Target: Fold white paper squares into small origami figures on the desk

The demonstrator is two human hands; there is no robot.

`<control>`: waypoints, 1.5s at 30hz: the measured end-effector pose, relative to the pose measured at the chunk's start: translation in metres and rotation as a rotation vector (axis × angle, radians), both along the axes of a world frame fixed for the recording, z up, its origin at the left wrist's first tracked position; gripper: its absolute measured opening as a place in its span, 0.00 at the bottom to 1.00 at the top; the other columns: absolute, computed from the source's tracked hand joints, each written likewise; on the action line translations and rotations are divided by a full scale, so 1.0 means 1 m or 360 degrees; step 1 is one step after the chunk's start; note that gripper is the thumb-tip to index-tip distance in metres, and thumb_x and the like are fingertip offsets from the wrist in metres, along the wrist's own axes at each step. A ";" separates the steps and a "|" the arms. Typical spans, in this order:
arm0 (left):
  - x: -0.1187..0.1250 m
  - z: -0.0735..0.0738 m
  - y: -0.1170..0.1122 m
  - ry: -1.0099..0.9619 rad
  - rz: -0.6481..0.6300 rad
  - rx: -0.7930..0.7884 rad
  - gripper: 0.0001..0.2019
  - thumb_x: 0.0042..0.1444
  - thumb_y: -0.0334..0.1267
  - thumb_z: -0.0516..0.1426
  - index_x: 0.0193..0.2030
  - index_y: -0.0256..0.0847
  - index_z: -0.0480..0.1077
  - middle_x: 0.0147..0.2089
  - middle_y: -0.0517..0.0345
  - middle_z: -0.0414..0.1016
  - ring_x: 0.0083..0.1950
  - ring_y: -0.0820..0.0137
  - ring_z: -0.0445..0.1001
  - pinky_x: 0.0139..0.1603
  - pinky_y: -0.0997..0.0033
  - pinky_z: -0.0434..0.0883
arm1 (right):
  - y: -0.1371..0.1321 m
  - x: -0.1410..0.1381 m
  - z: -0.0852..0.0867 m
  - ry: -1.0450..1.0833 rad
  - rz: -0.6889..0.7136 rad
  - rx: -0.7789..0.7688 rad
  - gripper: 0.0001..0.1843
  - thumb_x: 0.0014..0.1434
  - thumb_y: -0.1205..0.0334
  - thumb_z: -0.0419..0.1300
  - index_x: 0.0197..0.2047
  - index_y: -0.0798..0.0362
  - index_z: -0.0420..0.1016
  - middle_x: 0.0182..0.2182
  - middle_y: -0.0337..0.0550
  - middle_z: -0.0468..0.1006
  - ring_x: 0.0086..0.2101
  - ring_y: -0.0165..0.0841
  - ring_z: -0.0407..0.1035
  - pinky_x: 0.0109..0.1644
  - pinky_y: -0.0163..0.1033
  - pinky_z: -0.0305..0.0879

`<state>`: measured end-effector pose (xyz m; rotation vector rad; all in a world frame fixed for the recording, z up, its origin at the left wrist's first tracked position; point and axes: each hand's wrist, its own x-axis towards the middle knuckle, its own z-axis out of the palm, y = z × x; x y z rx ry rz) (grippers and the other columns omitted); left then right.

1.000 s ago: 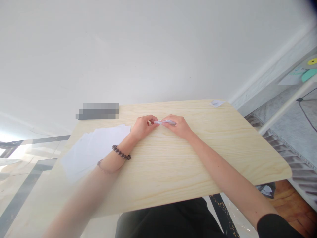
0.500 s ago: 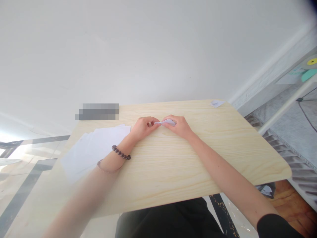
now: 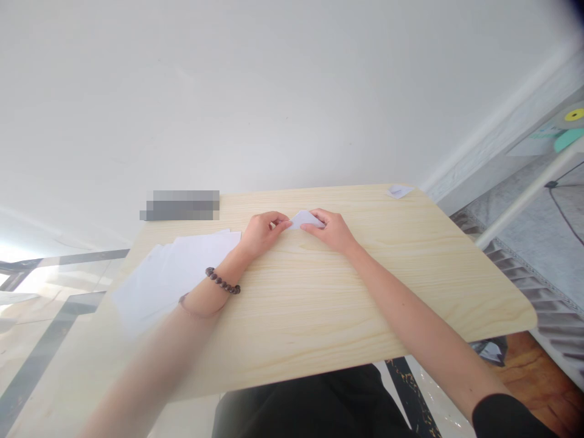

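A small folded piece of white paper [image 3: 301,219] is held between my two hands above the far middle of the table. It shows a triangular face with its peak pointing away from me. My left hand [image 3: 265,233] pinches the paper's left corner between thumb and fingers. On the right side, my right hand [image 3: 332,230] grips it with the thumb on the near face and the fingers behind, mostly hidden. A dark beaded bracelet [image 3: 222,281] circles my left wrist.
Several sheets of white paper [image 3: 182,267] lie spread on the left of the wooden table [image 3: 310,328]. Another folded paper piece [image 3: 399,191] rests at the far right corner. A pixelated grey block [image 3: 182,205] covers something at the far left. The wall [image 3: 283,91] rises behind the table.
The folded paper has turned from nearly edge-on to showing its triangular face. My left fingers have shifted slightly left along it, while my right hand has barely moved.
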<state>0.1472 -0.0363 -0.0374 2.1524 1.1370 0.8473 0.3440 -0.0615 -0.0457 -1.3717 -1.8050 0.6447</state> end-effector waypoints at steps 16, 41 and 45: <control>-0.001 -0.002 0.002 0.0098 0.0155 -0.0076 0.14 0.52 0.45 0.52 0.37 0.40 0.73 0.27 0.60 0.74 0.28 0.72 0.70 0.31 0.74 0.63 | -0.002 0.000 0.004 0.0138 0.0069 -0.0135 0.18 0.53 0.48 0.54 0.35 0.54 0.73 0.27 0.39 0.74 0.27 0.28 0.66 0.31 0.32 0.58; -0.003 -0.001 0.003 -0.0051 0.0032 -0.0268 0.16 0.53 0.49 0.52 0.37 0.38 0.71 0.32 0.55 0.77 0.32 0.70 0.72 0.33 0.73 0.65 | -0.001 0.000 0.004 0.0073 0.0034 -0.0006 0.19 0.60 0.51 0.45 0.36 0.54 0.71 0.30 0.42 0.79 0.30 0.29 0.72 0.34 0.31 0.62; -0.003 -0.002 0.003 -0.0062 0.0045 -0.0272 0.15 0.52 0.48 0.52 0.36 0.38 0.70 0.33 0.55 0.77 0.32 0.70 0.72 0.34 0.72 0.65 | -0.001 0.000 0.004 0.0096 0.0043 -0.0039 0.20 0.60 0.50 0.45 0.35 0.55 0.71 0.31 0.43 0.79 0.30 0.30 0.72 0.34 0.32 0.62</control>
